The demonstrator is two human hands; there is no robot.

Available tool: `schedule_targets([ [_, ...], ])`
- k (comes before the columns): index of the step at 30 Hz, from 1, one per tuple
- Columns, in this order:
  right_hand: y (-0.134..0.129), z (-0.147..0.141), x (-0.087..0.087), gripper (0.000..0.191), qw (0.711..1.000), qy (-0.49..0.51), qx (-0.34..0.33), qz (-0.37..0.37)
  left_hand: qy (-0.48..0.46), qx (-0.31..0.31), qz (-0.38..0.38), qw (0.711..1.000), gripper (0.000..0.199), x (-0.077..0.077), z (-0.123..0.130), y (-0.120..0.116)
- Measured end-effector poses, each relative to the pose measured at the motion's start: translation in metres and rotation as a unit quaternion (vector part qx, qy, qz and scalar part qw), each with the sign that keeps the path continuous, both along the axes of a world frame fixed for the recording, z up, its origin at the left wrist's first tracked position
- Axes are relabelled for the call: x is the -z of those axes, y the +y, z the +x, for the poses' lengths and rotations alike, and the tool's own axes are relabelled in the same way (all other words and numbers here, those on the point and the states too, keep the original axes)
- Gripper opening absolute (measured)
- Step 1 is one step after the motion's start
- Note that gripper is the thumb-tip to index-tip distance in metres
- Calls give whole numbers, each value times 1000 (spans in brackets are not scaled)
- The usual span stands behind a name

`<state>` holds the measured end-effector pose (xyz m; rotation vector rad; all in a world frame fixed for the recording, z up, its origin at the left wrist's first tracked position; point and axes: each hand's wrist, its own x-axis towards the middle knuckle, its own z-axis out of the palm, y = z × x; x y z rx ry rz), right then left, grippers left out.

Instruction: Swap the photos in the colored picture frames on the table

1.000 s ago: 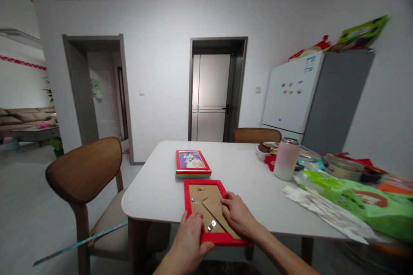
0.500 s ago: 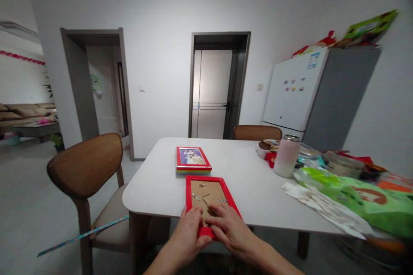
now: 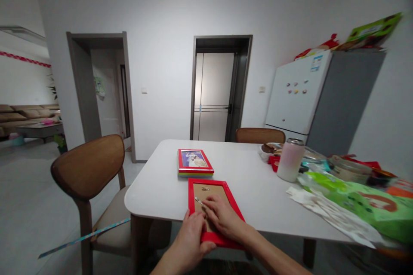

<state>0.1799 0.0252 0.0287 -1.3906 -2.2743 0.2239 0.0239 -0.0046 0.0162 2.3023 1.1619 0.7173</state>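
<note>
You are holding the red photo frame (image 3: pixel 235 201) back side up, its near end projecting past the edge of the white table (image 3: pixel 151 189). Your left hand (image 3: pixel 192 230) is gripping the near-left corner, the fingers curling over the border and the thumb lying along the near edge. Your right hand (image 3: pixel 226 217) is bending over the brown backing board (image 3: pixel 214 189), its fingertips sitting narrow and close together; whether they are pinching anything, you cannot tell from here. A small metal clip (image 3: pixel 198 200) is lying just to the left of those fingertips, and a metal hanger (image 3: pixel 205 189) is sitting just beyond them. Farther past them, a stack of framed pictures (image 3: pixel 195 161) is resting on the table. You are apparently working at the fastenings on the back. The next move is probably calling for a steady left grip and precise fingertip pressure on the clip.
</note>
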Motion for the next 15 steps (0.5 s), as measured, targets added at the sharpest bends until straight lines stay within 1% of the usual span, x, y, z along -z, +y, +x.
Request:
schedule_targets([
  [2, 14, -10, 2, 32, 1000, -25, 15, 2, -7, 1, -7, 1000, 51, -1, 0, -2],
  [4, 22, -16, 3, 29, 999, -48, 11, 1, -14, 4, -6, 1000, 44, 0, -1, -2],
  [8, 26, -20, 8, 28, 999, -38, -12, 8, -17, 4, 2, 1000, 40, 5, -2, 0],
  [12, 31, -20, 14, 33, 1000, -16, -9, 13, -26, 7, 4, 1000, 42, 9, -2, 1],
  [15, 32, -20, 13, 32, 1000, -9, -12, 4, -25, 10, 5, 1000, 39, 8, -3, 1],
])
